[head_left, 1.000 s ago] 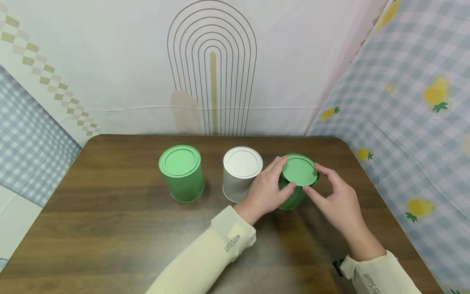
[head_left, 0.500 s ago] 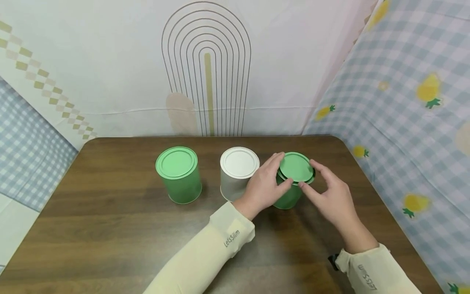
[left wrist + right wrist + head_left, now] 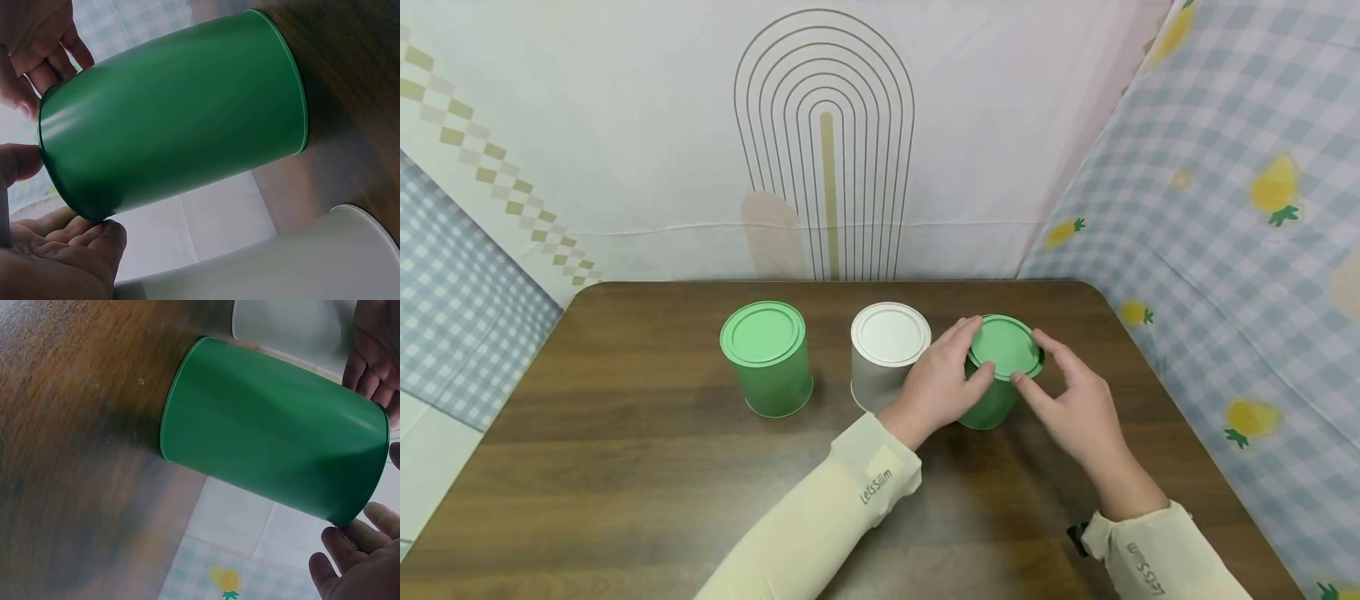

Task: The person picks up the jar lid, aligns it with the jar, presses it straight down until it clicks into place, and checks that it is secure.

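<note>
A green can [image 3: 988,408] stands upright at the right of the row, its round green lid [image 3: 1003,346] on top. My left hand [image 3: 940,379] holds the lid's left edge, thumb in front and fingers behind. On the opposite side, my right hand [image 3: 1078,408] holds the lid's edge between thumb and fingers. A thin dark line shows under the lid at its right side in the head view. Both wrist views show the can's smooth green wall [image 3: 175,112], with fingertips [image 3: 340,547] right at its top rim.
A white lidded can [image 3: 891,333] stands close by my left hand and is partly hidden by it. Farther left is another green lidded can [image 3: 767,358]. All stand on a brown wooden table [image 3: 647,467], with patterned cloth [image 3: 1195,250] behind and beside it.
Half a second ago the lid sat slightly higher, with a dark gap along its front; now it lies lower on the can and that gap has closed. Both hands keep their hold.
</note>
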### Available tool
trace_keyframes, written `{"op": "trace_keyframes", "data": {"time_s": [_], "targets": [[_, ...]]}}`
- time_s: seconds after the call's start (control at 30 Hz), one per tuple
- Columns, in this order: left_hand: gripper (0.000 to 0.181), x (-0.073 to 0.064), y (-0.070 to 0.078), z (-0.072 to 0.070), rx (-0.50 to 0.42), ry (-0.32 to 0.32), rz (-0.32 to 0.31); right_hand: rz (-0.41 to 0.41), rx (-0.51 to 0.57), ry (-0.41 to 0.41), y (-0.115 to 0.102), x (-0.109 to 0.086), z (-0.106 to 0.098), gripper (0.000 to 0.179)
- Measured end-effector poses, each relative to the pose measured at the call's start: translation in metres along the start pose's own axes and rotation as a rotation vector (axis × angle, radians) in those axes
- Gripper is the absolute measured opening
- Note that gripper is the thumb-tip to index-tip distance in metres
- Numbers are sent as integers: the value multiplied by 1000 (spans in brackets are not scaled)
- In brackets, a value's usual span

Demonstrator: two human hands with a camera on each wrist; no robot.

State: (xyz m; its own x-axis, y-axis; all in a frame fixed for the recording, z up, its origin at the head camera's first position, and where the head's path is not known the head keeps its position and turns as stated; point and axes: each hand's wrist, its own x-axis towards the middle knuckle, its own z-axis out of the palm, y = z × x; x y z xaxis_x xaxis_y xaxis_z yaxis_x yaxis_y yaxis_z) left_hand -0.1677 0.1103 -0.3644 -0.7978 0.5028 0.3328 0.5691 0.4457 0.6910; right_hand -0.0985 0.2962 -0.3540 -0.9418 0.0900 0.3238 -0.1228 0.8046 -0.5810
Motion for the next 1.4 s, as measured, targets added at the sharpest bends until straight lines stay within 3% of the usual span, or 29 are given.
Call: {"op": "trace_keyframes", "data": {"time_s": [0.57,0.77,1.0,1.2,1.4], "targets": [[55,-1,-1,2,25,20,36,-21,-23,30,-1,3,3,54],[49,2,1,2,63,3,9,-37,-36,12,-5,8,3,55],[46,7,8,0,145,-23,-24,23,-88,-43,-12,12,-2,60],[48,9,13,-1,179,-77,-79,105,-109,-169,-19,19,-12,68],[48,9,15,-1,188,-80,-89,98,-153,-250,-24,28,-17,68]]}}
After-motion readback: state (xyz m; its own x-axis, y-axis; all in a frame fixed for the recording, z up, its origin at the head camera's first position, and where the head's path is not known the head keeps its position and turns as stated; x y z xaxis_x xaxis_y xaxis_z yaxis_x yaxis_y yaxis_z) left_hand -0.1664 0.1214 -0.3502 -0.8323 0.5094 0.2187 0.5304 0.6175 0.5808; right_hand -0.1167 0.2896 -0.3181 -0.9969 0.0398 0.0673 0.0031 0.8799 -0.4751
